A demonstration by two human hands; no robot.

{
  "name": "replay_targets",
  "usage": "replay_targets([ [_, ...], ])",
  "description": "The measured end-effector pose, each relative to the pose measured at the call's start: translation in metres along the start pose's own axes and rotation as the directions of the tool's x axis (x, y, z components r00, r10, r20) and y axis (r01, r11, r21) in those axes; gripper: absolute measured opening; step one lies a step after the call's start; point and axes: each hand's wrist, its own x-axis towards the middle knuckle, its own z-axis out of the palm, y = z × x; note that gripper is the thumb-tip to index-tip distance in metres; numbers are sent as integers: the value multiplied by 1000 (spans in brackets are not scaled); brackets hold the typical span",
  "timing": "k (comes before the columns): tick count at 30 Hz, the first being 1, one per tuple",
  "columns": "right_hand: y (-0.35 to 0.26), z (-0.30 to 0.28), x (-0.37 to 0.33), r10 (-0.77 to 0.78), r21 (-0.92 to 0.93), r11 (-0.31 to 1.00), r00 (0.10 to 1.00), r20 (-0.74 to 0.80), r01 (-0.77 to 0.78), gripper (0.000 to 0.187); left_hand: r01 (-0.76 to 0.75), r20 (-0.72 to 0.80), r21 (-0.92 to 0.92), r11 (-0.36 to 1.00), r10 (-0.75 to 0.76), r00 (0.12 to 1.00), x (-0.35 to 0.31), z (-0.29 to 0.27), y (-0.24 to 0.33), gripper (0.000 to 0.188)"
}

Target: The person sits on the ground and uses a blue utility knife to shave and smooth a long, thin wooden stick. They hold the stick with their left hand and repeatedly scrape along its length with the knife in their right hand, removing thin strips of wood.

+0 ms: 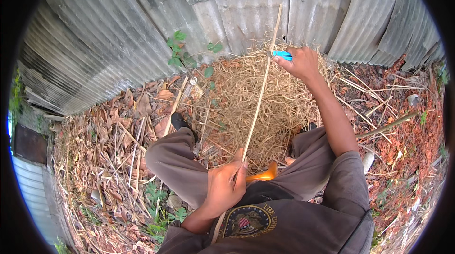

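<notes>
A long, thin, pale wooden strip (pixel 258 104) runs from my lap up and away toward the metal wall, tilted slightly right. My left hand (pixel 225 183) is closed around its lower part, close to my body. With my arm reaching forward, my right hand (pixel 303 62) grips a blue-handled knife (pixel 283 55). The knife's front end meets the strip well above the left hand; its blade is too small to make out clearly. Below the strip lies a heap of straw-coloured shavings (pixel 270 107), between my feet.
Corrugated metal sheets (pixel 256 2) form a wall just ahead. A glossy orange curved object (pixel 265 173) sits between my thighs. Dry leaves (pixel 118 126) and loose sticks cover the ground at left. A green-leaved plant (pixel 176 50) grows by the wall. A thicker stick (pixel 391 123) lies at right.
</notes>
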Motion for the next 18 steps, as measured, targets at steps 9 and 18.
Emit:
replay_targets([
  [9, 171, -20, -8, 810, -97, 583, 587, -12, -807, 88, 178, 135, 49, 983, -184, 974, -44, -31, -6, 30],
  [18, -33, -25, -16, 48, 223, 966, 939, 341, -130, 80, 354, 32, -640, 682, -436, 899, 10, -12, -30, 35],
])
